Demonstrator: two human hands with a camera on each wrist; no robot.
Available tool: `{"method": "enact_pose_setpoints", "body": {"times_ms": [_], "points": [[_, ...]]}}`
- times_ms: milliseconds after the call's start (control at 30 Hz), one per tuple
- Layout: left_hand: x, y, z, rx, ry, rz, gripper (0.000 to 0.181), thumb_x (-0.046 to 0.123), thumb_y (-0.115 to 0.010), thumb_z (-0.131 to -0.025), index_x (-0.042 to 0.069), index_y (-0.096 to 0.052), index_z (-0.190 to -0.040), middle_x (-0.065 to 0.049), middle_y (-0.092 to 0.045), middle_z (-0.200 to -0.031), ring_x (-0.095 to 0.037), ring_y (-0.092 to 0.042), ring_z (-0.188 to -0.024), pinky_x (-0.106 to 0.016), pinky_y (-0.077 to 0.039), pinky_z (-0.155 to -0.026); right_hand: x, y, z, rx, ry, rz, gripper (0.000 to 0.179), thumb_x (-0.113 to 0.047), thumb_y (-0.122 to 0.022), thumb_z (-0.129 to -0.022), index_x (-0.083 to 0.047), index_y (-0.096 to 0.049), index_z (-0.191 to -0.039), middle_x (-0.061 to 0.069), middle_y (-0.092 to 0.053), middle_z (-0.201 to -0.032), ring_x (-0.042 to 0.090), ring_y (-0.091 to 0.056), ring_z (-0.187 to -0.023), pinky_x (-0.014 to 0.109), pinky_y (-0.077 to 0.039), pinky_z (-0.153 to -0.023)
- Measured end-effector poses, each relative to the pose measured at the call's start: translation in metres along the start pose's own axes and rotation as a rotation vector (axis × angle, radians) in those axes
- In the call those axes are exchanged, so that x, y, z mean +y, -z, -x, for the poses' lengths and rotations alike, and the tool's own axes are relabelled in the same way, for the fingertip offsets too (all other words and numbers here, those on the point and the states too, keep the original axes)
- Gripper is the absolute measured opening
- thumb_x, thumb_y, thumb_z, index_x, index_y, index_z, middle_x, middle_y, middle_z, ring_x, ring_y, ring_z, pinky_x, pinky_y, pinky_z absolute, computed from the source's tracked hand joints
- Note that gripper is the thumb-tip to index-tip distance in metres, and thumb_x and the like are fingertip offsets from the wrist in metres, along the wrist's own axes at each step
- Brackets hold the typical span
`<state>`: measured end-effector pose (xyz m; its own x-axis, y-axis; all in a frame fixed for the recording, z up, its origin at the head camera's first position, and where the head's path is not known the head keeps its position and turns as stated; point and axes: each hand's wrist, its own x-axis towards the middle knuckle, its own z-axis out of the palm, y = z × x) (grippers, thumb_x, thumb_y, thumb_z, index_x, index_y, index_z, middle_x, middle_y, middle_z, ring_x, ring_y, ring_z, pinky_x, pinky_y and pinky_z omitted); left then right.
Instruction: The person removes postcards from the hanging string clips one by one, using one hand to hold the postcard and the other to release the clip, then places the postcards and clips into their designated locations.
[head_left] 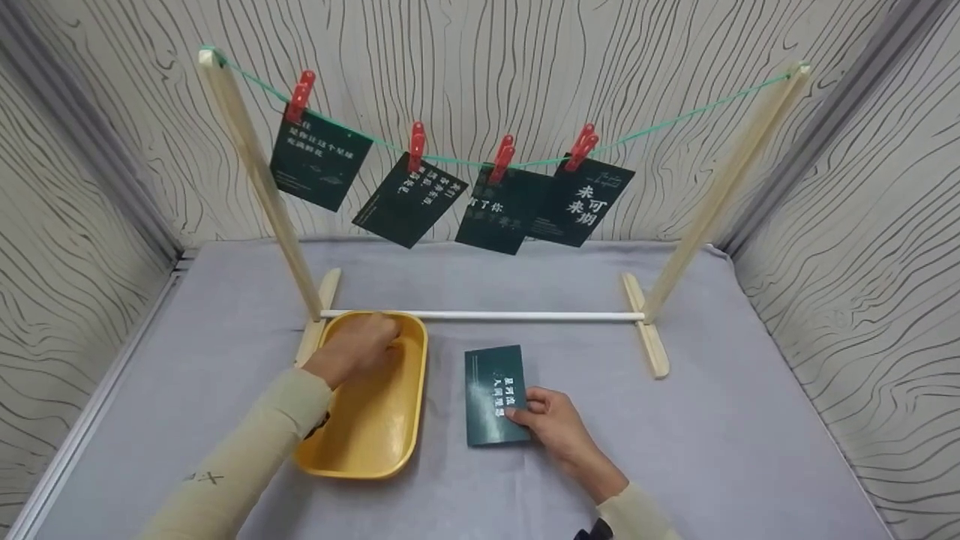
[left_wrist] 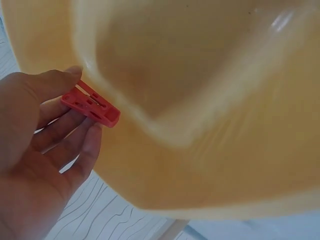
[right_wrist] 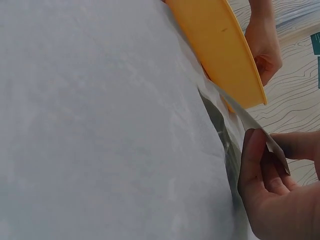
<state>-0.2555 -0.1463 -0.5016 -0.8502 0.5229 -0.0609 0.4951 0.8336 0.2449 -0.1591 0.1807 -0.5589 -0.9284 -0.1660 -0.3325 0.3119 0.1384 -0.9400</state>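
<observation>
Clip [left_wrist: 91, 104] held over yellow tray [head_left: 367, 439].

In front of you, a gray cloth [head_left: 750, 435] with small wrinkles covers the table. On it, to your left, sits a yellow plastic tub [head_left: 375, 439]. The stand's two wooden feet, left [head_left: 330, 285] and right [head_left: 655, 351], rest on it too.

Leftmost hung card [head_left: 321, 159]: "是你让这个星球", "充满鲜花"; third hung card [head_left: 495, 225]: "有了你"; rightmost hung card [head_left: 592, 187]: "未来可期"; held card [head_left: 491, 396]: "人间理想"; left sleeve [head_left: 244, 454]: X-shaped mark [head_left: 211, 478]
</observation>
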Motion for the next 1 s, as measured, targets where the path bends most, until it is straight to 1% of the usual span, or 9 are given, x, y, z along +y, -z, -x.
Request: {"method": "enact_pose_setpoints", "body": {"times_ms": [67,200,267,300,433,533,633,800,1000], "points": [[0.000,-0.002,-0.001,-0.006,0.003,-0.012,0.010,0.003,-0.067,-0.099,0.000,-0.070,-0.091,-0.003,-0.046,-0.070,-0.020,-0.047,-0.065,-0.029,-0.041,-0.060,0.001,0.000,0.000,0.007,0.003,-0.004,0.041,-0.009,-0.076,-0.095,0.011,-0.063,-0.128,0.019,-0.079,-0.115,0.013,-0.075,-0.099,0.027,-0.062,-0.084],[-0.001,-0.005,-0.003,-0.038,0.014,-0.024,0.008,0.000,-0.064,-0.099,0.000,-0.072,-0.095,-0.004,-0.049,-0.072,-0.021,-0.050,-0.068,-0.029,-0.043,-0.063,0.001,-0.002,-0.001,0.026,0.010,-0.008,0.040,-0.009,-0.075,-0.094,0.010,-0.064,-0.128,0.018,-0.080,-0.112,0.013,-0.076,-0.098,0.025,-0.062,-0.083],[-0.001,-0.006,-0.004,-0.039,0.014,-0.033,0.008,0.000,-0.064,-0.099,0.000,-0.072,-0.097,-0.005,-0.050,-0.072,-0.021,-0.051,-0.068,-0.029,-0.044,-0.063,0.001,-0.002,-0.002,0.029,0.012,-0.003,0.040,-0.009,-0.076,-0.094,0.011,-0.064,-0.128,0.017,-0.080,-0.112,0.013,-0.076,-0.098,0.025,-0.063,-0.083],[-0.002,-0.007,-0.005,-0.035,0.010,-0.034,0.008,-0.001,-0.065,-0.099,0.000,-0.072,-0.097,-0.005,-0.050,-0.073,-0.021,-0.051,-0.069,-0.029,-0.044,-0.063,0.001,-0.002,-0.002,0.029,0.014,-0.001,0.041,-0.009,-0.076,-0.094,0.011,-0.064,-0.128,0.018,-0.079,-0.112,0.014,-0.076,-0.099,0.026,-0.063,-0.083],[-0.005,-0.010,-0.004,0.015,-0.030,-0.064,0.008,-0.006,-0.065,-0.094,-0.002,-0.069,-0.089,-0.007,-0.049,-0.069,-0.023,-0.047,-0.064,-0.031,-0.044,-0.059,0.002,-0.002,-0.002,0.023,0.019,0.028,0.041,-0.010,-0.074,-0.095,0.011,-0.063,-0.129,0.019,-0.079,-0.113,0.015,-0.076,-0.099,0.026,-0.063,-0.083],[-0.007,-0.012,-0.004,0.037,-0.047,-0.081,0.009,-0.008,-0.064,-0.092,-0.003,-0.067,-0.086,-0.009,-0.049,-0.068,-0.024,-0.046,-0.063,-0.033,-0.045,-0.058,0.002,-0.002,-0.002,0.025,0.028,0.054,0.041,-0.011,-0.073,-0.097,0.011,-0.064,-0.130,0.020,-0.079,-0.113,0.016,-0.077,-0.098,0.026,-0.062,-0.081],[-0.006,-0.013,-0.005,0.022,-0.030,-0.078,0.007,-0.006,-0.064,-0.094,-0.003,-0.069,-0.091,-0.009,-0.050,-0.070,-0.024,-0.047,-0.065,-0.034,-0.047,-0.061,0.001,-0.003,-0.001,0.030,0.043,0.069,0.039,-0.010,-0.072,-0.097,0.011,-0.064,-0.129,0.020,-0.079,-0.114,0.016,-0.077,-0.098,0.026,-0.062,-0.080],[-0.006,-0.015,-0.006,-0.018,0.008,-0.085,0.007,-0.002,-0.064,-0.098,-0.002,-0.071,-0.099,-0.009,-0.053,-0.073,-0.025,-0.050,-0.068,-0.033,-0.048,-0.064,0.001,-0.007,-0.001,0.063,0.066,0.110,0.032,-0.008,-0.073,-0.096,0.011,-0.068,-0.122,0.022,-0.079,-0.109,0.016,-0.076,-0.092,0.026,-0.061,-0.075],[-0.007,-0.017,-0.008,-0.026,0.009,-0.097,0.007,0.002,-0.066,-0.099,0.000,-0.072,-0.101,-0.009,-0.056,-0.073,-0.025,-0.053,-0.070,-0.033,-0.052,-0.067,-0.002,-0.010,0.000,0.118,0.065,0.203,0.029,-0.009,-0.075,-0.094,0.008,-0.070,-0.117,0.017,-0.080,-0.100,0.014,-0.073,-0.086,0.024,-0.059,-0.071]]}}
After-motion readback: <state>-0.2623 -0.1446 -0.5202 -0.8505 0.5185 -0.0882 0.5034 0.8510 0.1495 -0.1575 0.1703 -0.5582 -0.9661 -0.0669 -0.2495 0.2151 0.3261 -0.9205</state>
